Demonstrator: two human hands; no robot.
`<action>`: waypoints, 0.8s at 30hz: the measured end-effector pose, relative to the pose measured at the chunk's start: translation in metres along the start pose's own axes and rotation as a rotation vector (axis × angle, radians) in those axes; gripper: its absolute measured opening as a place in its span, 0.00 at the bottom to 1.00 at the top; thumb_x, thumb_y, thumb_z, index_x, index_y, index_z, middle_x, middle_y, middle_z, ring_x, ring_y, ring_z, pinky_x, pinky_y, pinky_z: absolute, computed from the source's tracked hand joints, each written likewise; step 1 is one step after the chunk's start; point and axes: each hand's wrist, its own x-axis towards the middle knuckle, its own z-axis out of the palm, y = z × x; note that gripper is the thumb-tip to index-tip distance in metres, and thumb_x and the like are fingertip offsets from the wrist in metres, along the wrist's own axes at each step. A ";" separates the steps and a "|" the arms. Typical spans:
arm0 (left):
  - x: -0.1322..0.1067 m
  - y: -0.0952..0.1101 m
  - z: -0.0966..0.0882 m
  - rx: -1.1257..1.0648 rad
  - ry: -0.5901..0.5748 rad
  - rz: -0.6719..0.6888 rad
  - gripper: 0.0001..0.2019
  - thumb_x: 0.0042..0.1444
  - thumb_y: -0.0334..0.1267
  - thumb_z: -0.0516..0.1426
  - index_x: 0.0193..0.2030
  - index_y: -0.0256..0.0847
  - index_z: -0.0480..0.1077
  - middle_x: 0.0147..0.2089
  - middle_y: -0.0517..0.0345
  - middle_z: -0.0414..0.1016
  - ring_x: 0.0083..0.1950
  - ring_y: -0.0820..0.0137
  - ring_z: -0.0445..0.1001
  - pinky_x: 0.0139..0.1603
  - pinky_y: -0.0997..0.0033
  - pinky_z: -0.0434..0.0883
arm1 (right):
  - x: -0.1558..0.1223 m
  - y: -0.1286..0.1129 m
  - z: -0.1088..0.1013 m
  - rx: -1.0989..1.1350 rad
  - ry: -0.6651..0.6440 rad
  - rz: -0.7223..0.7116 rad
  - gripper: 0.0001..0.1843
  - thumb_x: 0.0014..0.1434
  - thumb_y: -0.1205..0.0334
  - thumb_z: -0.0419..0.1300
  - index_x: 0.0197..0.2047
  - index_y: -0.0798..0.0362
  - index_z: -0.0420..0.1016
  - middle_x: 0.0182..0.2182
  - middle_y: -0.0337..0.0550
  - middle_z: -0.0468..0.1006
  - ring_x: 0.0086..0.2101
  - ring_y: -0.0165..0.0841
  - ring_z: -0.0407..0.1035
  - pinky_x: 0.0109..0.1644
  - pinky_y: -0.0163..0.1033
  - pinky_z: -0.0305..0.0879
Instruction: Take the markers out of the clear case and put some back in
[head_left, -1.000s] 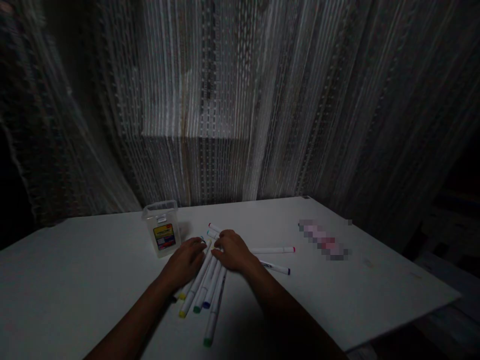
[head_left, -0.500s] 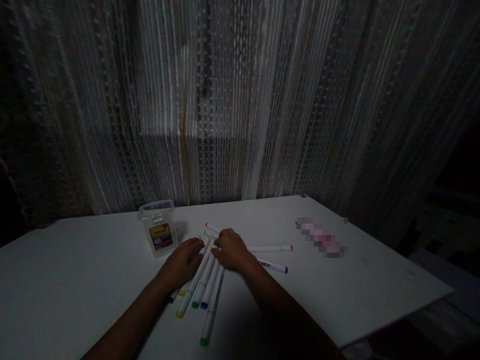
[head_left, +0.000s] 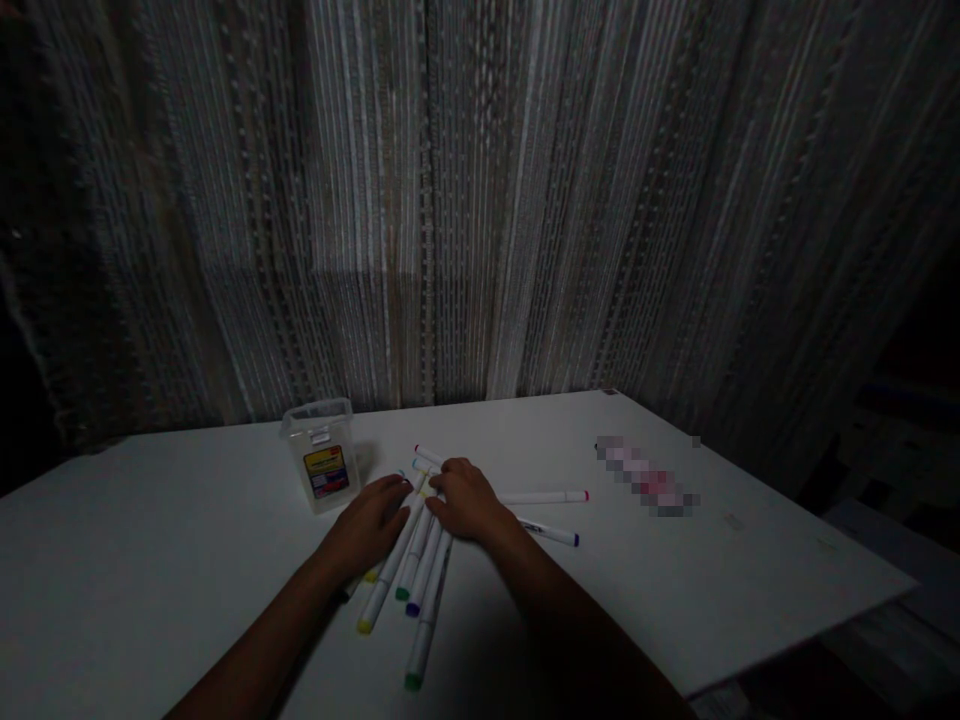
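A loose bundle of white markers [head_left: 422, 638] with coloured ends lies on the table, its yellow, green and purple ends towards me. My left hand [head_left: 367, 527] rests against the bundle's left side, its fingers bent over the far part and the thumb beside a yellow-ended marker [head_left: 379, 595]. From the right, my right hand [head_left: 467, 502] curls its fingers over the upper part of the same bundle. Both hands hide parts of the markers under them. To the right, a pink-ended marker [head_left: 544, 497] and a purple-ended marker [head_left: 551, 533] stick out past my right hand.
A clear plastic box [head_left: 324, 460] with a yellow and dark label stands open behind my left hand. A blurred pinkish item [head_left: 645, 478] lies at the right on the white table [head_left: 150, 560]. Behind the table hangs a striped string curtain [head_left: 480, 200]. The light is dim.
A green-ended marker in the middle of the bundle has slid slightly away from me. My hands stay at nearly the same place; the view has shifted a little.
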 end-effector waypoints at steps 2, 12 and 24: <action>0.000 0.001 -0.001 0.011 -0.016 -0.005 0.20 0.54 0.42 0.49 0.51 0.37 0.67 0.57 0.47 0.65 0.59 0.62 0.63 0.61 0.58 0.60 | 0.000 0.001 0.002 0.007 0.005 0.003 0.17 0.56 0.56 0.52 0.45 0.53 0.72 0.46 0.50 0.67 0.49 0.40 0.58 0.51 0.44 0.56; 0.001 0.000 -0.001 0.042 -0.041 0.001 0.21 0.54 0.41 0.48 0.53 0.37 0.66 0.58 0.46 0.64 0.59 0.62 0.62 0.61 0.59 0.59 | 0.001 0.001 0.000 -0.008 0.014 0.004 0.17 0.56 0.56 0.51 0.42 0.58 0.72 0.45 0.53 0.68 0.47 0.40 0.59 0.50 0.44 0.57; 0.002 -0.004 0.002 0.020 -0.040 -0.008 0.21 0.54 0.42 0.49 0.53 0.38 0.66 0.58 0.47 0.64 0.59 0.61 0.62 0.61 0.59 0.59 | 0.001 0.003 0.004 -0.004 0.019 0.002 0.18 0.56 0.55 0.51 0.44 0.56 0.72 0.46 0.52 0.67 0.48 0.40 0.59 0.50 0.44 0.56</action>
